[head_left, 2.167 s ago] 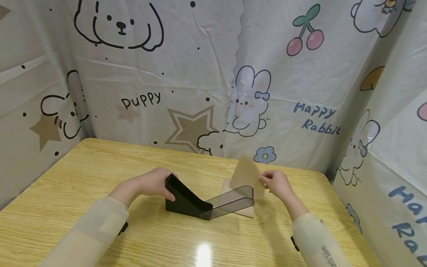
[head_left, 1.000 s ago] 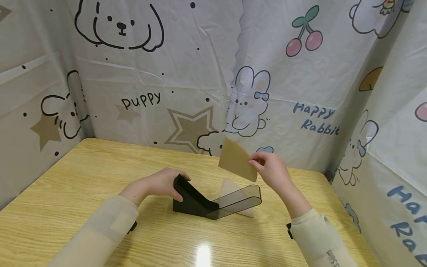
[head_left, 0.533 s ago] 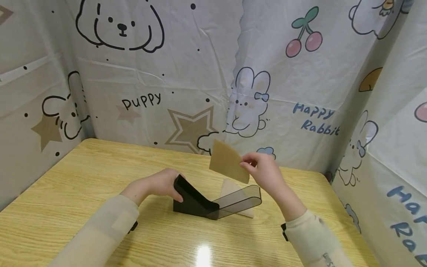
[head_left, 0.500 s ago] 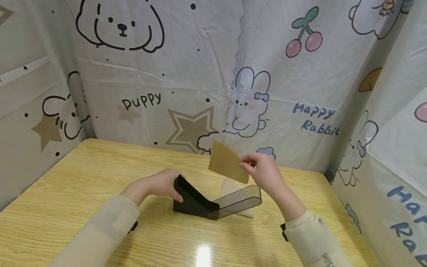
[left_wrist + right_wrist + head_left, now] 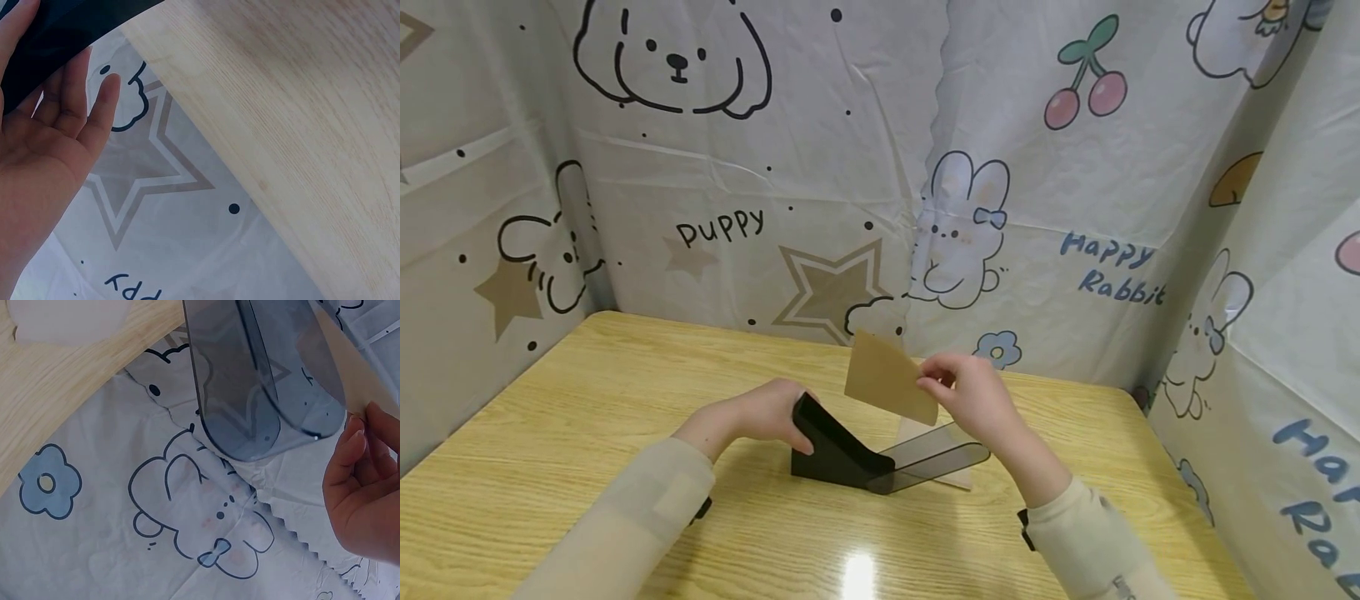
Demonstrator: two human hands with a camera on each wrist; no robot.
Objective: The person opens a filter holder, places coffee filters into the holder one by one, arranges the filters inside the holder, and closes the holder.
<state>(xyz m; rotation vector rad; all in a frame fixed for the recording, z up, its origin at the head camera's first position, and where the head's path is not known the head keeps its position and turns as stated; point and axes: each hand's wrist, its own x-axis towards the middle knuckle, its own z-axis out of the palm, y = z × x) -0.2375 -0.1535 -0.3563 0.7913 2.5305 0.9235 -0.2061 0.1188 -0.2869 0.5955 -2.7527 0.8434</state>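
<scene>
My left hand (image 5: 767,412) grips the tall back of a black box (image 5: 831,450) on the table, thumb on the near side. Its smoky see-through lid (image 5: 936,454) is swung out to the right. Between thumb and fingertips, my right hand (image 5: 973,396) pinches a brown cone-shaped coffee filter (image 5: 887,379) at its right edge, held up above and behind the box. More pale filter paper (image 5: 958,479) lies on the table behind the lid, partly covered by it. In the right wrist view the lid (image 5: 231,394) appears beside the pinched filter (image 5: 359,375).
The light wood table (image 5: 647,375) reaches back to a white printed curtain (image 5: 820,167) hung behind and along both sides. A bright glare spot (image 5: 859,575) marks the near table surface.
My right hand has lifted the coffee filter from behind the lid and carried it left, lowering it slightly in the last half second. The black box shifted a little right earlier.
</scene>
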